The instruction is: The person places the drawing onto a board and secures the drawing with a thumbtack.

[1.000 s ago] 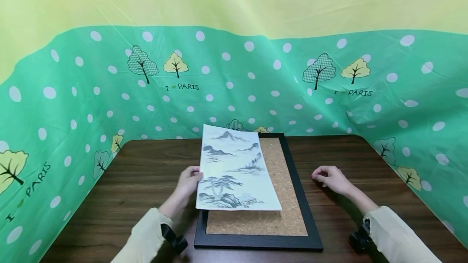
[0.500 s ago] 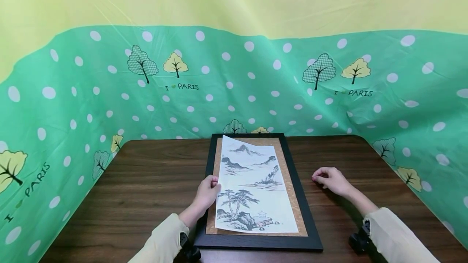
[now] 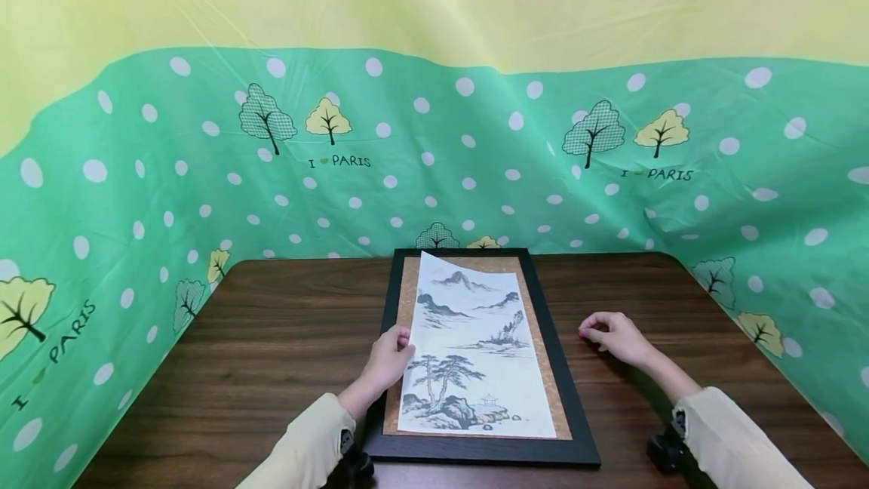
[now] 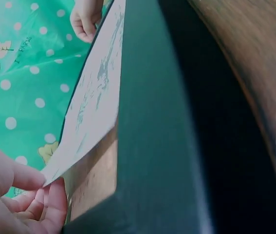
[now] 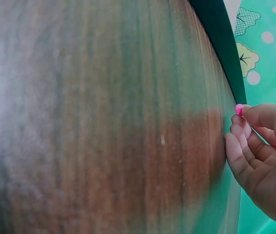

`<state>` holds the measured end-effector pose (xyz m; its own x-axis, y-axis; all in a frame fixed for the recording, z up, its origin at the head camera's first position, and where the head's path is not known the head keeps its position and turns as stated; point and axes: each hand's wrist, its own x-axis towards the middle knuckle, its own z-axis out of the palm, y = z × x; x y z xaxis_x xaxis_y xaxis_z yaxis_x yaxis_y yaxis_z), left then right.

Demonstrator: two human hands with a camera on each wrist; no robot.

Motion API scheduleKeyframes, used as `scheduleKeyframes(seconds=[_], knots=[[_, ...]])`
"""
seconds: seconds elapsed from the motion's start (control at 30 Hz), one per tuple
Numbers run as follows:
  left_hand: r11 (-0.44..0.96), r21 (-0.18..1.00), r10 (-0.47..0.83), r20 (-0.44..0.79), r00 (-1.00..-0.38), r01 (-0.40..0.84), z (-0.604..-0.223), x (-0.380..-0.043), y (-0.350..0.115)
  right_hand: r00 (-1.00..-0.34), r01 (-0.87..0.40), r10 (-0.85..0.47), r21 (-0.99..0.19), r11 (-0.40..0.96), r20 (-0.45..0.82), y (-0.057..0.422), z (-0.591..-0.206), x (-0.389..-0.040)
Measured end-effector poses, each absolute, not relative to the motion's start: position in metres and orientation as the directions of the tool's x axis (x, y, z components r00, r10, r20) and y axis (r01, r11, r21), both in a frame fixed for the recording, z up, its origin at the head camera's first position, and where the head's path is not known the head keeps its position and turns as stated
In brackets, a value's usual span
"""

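Observation:
My left hand (image 3: 385, 362) pinches the left edge of a white sheet of paper (image 3: 485, 379) printed with an ink landscape of mountains and pines. The sheet's near end lies over the cork board (image 3: 558, 417), while its far left corner curls upward. In the left wrist view the thumb is on top of the paper (image 4: 91, 112) and the fingers are below, with a gap over the cork. My right hand (image 3: 616, 336) rests low over the table, right of the board, and pinches a small pink push pin (image 5: 239, 109) between thumb and fingertip.
A black frame (image 3: 489, 450) borders the cork board, which lies on a dark wooden table (image 3: 285, 338). Behind the table hangs a green and yellow cloth (image 3: 441, 134) with dots and trees. Both wrists carry black cameras.
My left hand has moved the paper right and toward me, from overhanging the frame's left side to lying within the cork area, then nudged it slightly. The right hand has stayed in place.

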<state>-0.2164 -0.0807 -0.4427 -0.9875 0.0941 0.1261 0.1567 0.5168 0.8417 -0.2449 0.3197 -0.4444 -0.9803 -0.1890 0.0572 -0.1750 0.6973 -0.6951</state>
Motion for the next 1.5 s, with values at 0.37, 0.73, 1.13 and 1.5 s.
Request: scheduleKeyframes(seconds=[0.37,0.73,1.13,1.5], knots=[[0.633,0.723,0.155,0.233,-0.96,0.278,-0.438,-0.227,-0.116,-0.976,-0.192,-0.209,-0.701,0.687,0.063,0.323,-0.442,-0.247],[0.703,0.613,0.338,0.159,-0.928,0.361,-0.443,-0.242,-0.145,-0.966,-0.227,-0.245,-0.704,0.673,0.078,0.31,-0.43,-0.257],[0.689,0.622,0.368,0.142,-0.919,0.372,-0.448,-0.246,-0.149,-0.954,-0.267,-0.283,-0.7,0.662,0.096,0.28,-0.425,-0.275],[0.673,0.671,0.311,0.124,-0.942,0.311,-0.45,-0.249,-0.148,-0.952,-0.252,-0.301,-0.713,0.654,0.06,0.218,-0.417,-0.326]])
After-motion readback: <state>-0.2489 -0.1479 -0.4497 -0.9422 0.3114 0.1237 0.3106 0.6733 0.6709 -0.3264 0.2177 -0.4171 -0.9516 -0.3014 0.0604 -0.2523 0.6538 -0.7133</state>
